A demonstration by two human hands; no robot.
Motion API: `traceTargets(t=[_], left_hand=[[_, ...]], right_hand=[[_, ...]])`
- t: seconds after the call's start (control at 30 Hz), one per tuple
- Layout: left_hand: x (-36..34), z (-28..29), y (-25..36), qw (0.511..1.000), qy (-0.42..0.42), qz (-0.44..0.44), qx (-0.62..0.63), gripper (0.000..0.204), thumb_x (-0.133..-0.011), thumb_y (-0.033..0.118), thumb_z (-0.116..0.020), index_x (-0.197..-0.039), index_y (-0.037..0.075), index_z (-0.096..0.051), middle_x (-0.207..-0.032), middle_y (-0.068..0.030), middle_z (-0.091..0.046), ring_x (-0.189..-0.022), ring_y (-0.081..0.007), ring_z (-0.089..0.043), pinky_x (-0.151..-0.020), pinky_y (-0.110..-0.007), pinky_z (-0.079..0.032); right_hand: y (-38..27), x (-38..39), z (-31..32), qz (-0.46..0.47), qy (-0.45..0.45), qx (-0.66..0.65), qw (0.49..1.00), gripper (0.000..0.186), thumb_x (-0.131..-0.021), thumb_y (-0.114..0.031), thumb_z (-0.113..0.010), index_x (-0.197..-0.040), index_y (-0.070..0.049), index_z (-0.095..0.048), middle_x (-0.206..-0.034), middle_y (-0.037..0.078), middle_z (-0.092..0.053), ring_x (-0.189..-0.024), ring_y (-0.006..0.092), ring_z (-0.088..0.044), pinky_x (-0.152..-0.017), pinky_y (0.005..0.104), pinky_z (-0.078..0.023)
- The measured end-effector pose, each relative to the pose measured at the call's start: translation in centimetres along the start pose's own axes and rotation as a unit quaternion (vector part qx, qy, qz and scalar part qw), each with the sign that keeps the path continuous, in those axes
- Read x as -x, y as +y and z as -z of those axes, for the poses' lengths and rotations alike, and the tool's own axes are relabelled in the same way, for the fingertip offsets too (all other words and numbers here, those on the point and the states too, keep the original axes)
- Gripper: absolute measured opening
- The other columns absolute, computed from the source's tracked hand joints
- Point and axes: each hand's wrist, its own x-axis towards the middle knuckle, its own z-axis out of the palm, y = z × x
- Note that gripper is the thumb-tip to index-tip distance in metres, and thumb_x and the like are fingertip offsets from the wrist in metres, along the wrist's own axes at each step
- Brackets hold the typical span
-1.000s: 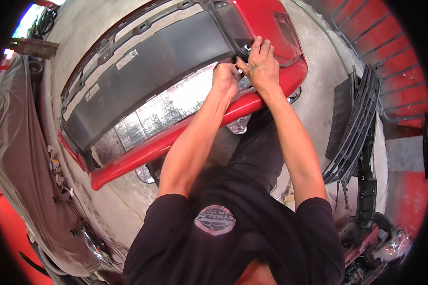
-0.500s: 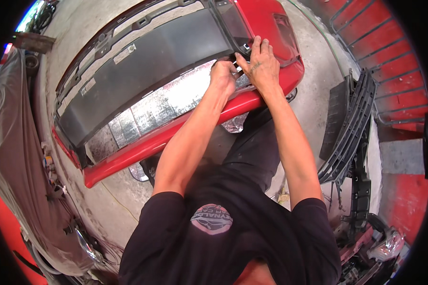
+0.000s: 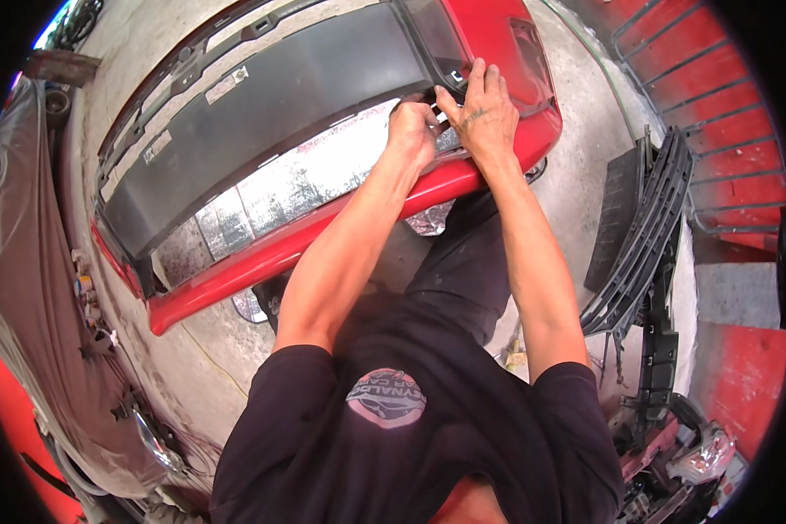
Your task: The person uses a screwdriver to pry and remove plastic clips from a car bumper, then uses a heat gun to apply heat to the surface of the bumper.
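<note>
A red car bumper (image 3: 271,258) lies inside-up on the concrete floor, with a dark grey plastic inner panel (image 3: 262,113) and silver foil lining (image 3: 297,188). My left hand (image 3: 413,124) is closed, fingers pinched on a small part at the panel's right end; what it pinches is hidden. My right hand (image 3: 485,113) rests just beside it, fingers spread flat on the dark panel's corner and the red edge. Both forearms reach forward from my black shirt.
A black plastic grille (image 3: 646,236) leans at the right, next to red metal stairs with railings (image 3: 716,96). A grey car body panel (image 3: 35,306) with hanging wiring runs along the left. Headlamp parts (image 3: 699,458) lie at the lower right.
The view has shifted slightly, so the bumper sits a little lower and to the left. Both hands stay at the same spot on the bumper's right end.
</note>
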Motion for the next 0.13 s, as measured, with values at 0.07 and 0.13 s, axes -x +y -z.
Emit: traceTargets(t=[0.07,0.13], left_hand=[[-0.20,-0.19,-0.03,1.000,0.003,0.001,0.004,0.051,-0.064,-0.008,-0.044,-0.113,0.000,-0.057,-0.117,-0.0096,-0.056,-0.116,-0.0281,-0.051,-0.110,-0.064,-0.034],[-0.27,-0.07,0.30,0.999,-0.029,0.013,-0.005,0.055,-0.064,-0.008,-0.044,-0.117,0.002,-0.057,-0.123,-0.0104,-0.056,-0.127,-0.0306,-0.048,-0.110,-0.065,-0.034]], right_hand=[[0.41,-0.13,0.18,-0.003,-0.003,-0.008,1.000,0.088,-0.087,-0.057,-0.066,-0.142,0.008,-0.045,-0.136,0.038,-0.051,-0.125,0.0525,-0.052,-0.093,0.0558,-0.053],[0.96,-0.11,0.02,-0.003,0.000,-0.035,0.999,0.087,-0.087,-0.058,-0.066,-0.144,0.004,-0.045,-0.141,0.034,-0.049,-0.128,0.0528,-0.050,-0.096,0.0567,-0.051]])
